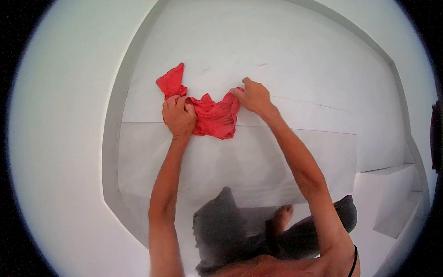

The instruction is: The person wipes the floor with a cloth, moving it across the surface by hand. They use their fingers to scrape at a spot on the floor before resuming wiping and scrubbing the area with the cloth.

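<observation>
A crumpled red cloth (214, 117) lies on a pale, smooth surface in front of me. My left hand (179, 115) presses down on its left part, fingers curled into the fabric, and a folded end of the cloth sticks out beyond the knuckles. At the cloth's upper right corner, my right hand (254, 97) pinches the edge between thumb and fingers. Between the two hands the fabric is bunched and wrinkled, its lower edge hanging loosely towards me. Part of the cloth is hidden under my left hand.
The pale surface (300, 111) has thin seams and a front edge. Low walls (113, 138) border it on the left and right. A white block-like step (392, 194) stands at the lower right. Below are my dark-clothed legs (226, 226) and a bare foot (282, 217).
</observation>
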A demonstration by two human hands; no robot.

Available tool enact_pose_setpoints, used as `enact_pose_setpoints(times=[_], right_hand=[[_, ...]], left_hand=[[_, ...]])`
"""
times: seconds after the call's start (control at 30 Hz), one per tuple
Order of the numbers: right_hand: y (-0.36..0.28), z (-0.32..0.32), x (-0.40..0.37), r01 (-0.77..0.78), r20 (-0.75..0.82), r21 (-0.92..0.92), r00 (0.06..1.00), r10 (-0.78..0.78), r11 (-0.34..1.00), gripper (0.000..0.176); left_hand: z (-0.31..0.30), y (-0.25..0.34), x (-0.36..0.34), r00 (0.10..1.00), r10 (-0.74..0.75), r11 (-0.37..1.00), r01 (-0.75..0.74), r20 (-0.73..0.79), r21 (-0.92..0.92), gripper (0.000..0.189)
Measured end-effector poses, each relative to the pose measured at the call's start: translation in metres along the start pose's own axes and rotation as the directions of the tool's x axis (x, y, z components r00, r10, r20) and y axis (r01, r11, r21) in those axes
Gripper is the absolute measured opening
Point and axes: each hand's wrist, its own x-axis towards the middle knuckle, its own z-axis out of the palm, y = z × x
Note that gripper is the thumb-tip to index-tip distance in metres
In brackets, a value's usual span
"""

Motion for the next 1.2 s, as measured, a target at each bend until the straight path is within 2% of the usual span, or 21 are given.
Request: enact_pose_setpoints(times=[0.03, 0.07, 0.17, 0.2, 0.3, 0.4, 0.47, 0.5, 0.57, 0.6, 0.7, 0.83, 0.93, 1.03, 1.1, 1.17, 1.2], right_hand=[[-0.013, 0.006, 0.001, 0.029, 0.054, -0.01, 0.998, -0.029, 1.0, 0.041], [-0.024, 0.02, 0.0, 0.023, 0.03, -0.071, 0.999, -0.021, 0.997, 0.029], [-0.028, 0.035, -0.014, 0.246, 0.115, -0.223, 0.968, -0.225, 0.943, 0.026], [-0.023, 0.037, -0.021, 0.228, 0.048, -0.15, 0.974, -0.223, 0.962, 0.018], [0.002, 0.023, -0.034, 0.074, -0.062, -0.063, 0.995, -0.078, 0.995, 0.024], [0.036, 0.02, -0.028, 0.034, -0.085, 0.085, 0.996, -0.027, 0.996, 0.027], [0.049, 0.015, -0.02, 0.026, -0.093, 0.043, 0.995, -0.022, 0.999, 0.02], [0.054, 0.011, -0.015, 0.027, -0.097, 0.019, 0.995, -0.025, 0.999, 0.017], [0.072, -0.001, 0.002, -0.055, -0.213, -0.023, 0.976, 0.049, 0.998, 0.016], [0.078, -0.005, 0.01, -0.091, -0.268, -0.044, 0.961, 0.076, 0.995, 0.016], [0.08, -0.017, 0.031, -0.159, -0.35, -0.101, 0.93, 0.115, 0.982, 0.016], [0.085, -0.012, 0.033, -0.093, -0.366, -0.061, 0.928, 0.065, 0.994, 0.014], [0.077, -0.015, 0.037, -0.105, -0.38, -0.073, 0.922, 0.07, 0.992, 0.012], [0.086, -0.024, 0.061, -0.14, -0.347, -0.193, 0.936, 0.066, 0.971, 0.01], [0.09, -0.025, 0.08, -0.097, -0.378, -0.247, 0.926, -0.004, 0.964, 0.01], [0.083, -0.022, 0.102, -0.083, -0.394, -0.259, 0.919, -0.027, 0.962, 0.01], [0.079, -0.023, 0.107, -0.091, -0.387, -0.251, 0.922, -0.014, 0.964, 0.01]], left_hand=[[0.002, -0.001, 0.0, 1.0, 0.006, 1.0, -0.006, -0.004, 0.0, 0.026], [0.004, -0.003, -0.001, 1.0, 0.009, 1.0, -0.009, -0.011, -0.004, 0.027], [0.003, -0.004, -0.002, 1.0, -0.003, 1.0, 0.003, 0.005, -0.015, 0.028], [0.002, -0.004, -0.001, 1.0, -0.003, 1.0, 0.003, 0.007, -0.027, 0.029], [-0.001, -0.001, 0.0, 1.0, 0.0, 0.997, 0.001, 0.009, -0.076, 0.031], [-0.004, -0.001, 0.002, 0.999, 0.004, 0.997, -0.002, 0.032, -0.073, 0.032], [0.001, 0.007, -0.003, 0.998, -0.027, 1.0, 0.028, 0.051, -0.001, 0.033], [-0.005, 0.02, -0.003, 0.993, -0.007, 1.0, 0.007, 0.119, 0.007, 0.034], [-0.025, 0.056, 0.004, 0.968, 0.04, 0.999, -0.045, 0.249, 0.012, 0.036], [-0.034, 0.06, 0.005, 0.932, 0.139, 0.99, -0.126, 0.335, -0.059, 0.04], [-0.042, 0.045, 0.008, 0.927, 0.074, 0.911, 0.087, 0.367, -0.403, 0.041], [-0.042, 0.029, -0.001, 0.9, 0.256, 0.95, -0.168, 0.352, -0.262, 0.03], [-0.038, 0.024, 0.001, 0.926, 0.192, 0.929, -0.064, 0.326, -0.364, 0.023], [-0.032, 0.009, -0.002, 0.94, 0.093, 0.845, 0.1, 0.329, -0.526, 0.019], [-0.029, 0.016, -0.008, 0.973, 0.134, 0.853, -0.016, 0.189, -0.522, 0.021], [-0.034, 0.016, -0.006, 0.981, 0.192, 0.861, -0.153, 0.032, -0.486, 0.033], [-0.044, 0.017, -0.011, 0.959, 0.262, 0.876, -0.189, 0.109, -0.444, 0.043]])
